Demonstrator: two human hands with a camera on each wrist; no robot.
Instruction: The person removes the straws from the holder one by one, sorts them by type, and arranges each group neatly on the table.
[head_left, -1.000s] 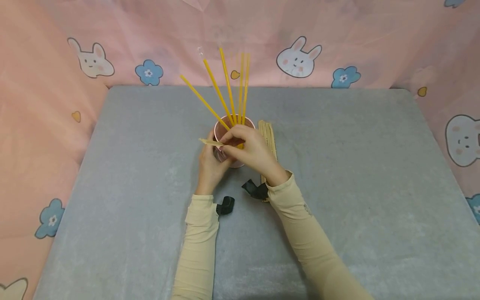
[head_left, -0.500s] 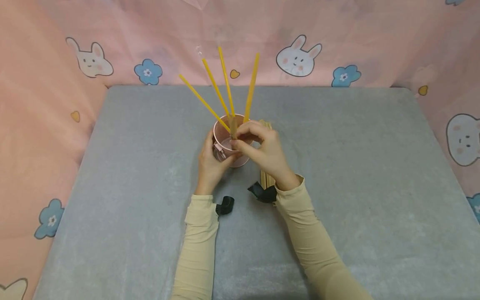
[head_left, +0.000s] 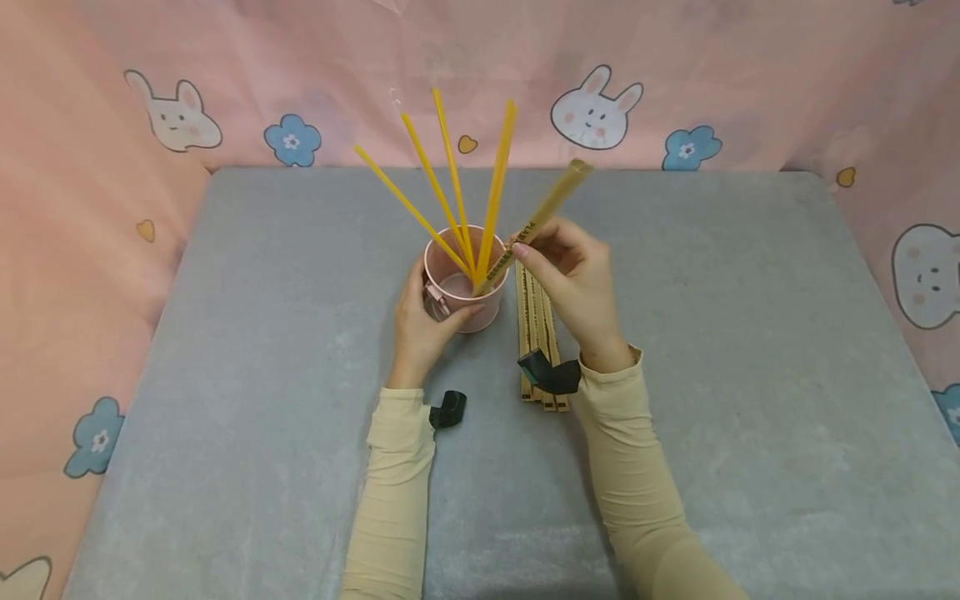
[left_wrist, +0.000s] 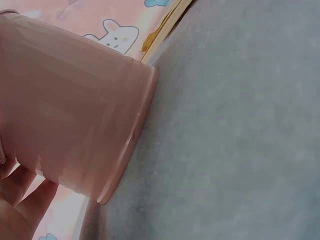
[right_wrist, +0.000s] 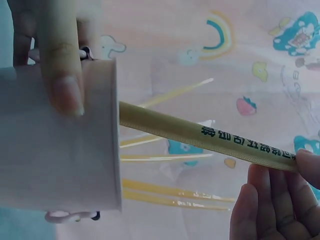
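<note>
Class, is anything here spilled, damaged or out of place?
Nothing stands out: I see no spill or damage. The left hand grips the pink bucket, the yellow sticks fan out from it, and the wrapped sticks lie together beside it.

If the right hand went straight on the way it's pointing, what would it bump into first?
Probably the rightmost yellow straws in the pink bucket, just beyond where the right hand pinches the wrapped straw. Depth is hard to judge, so it might miss them.
</note>
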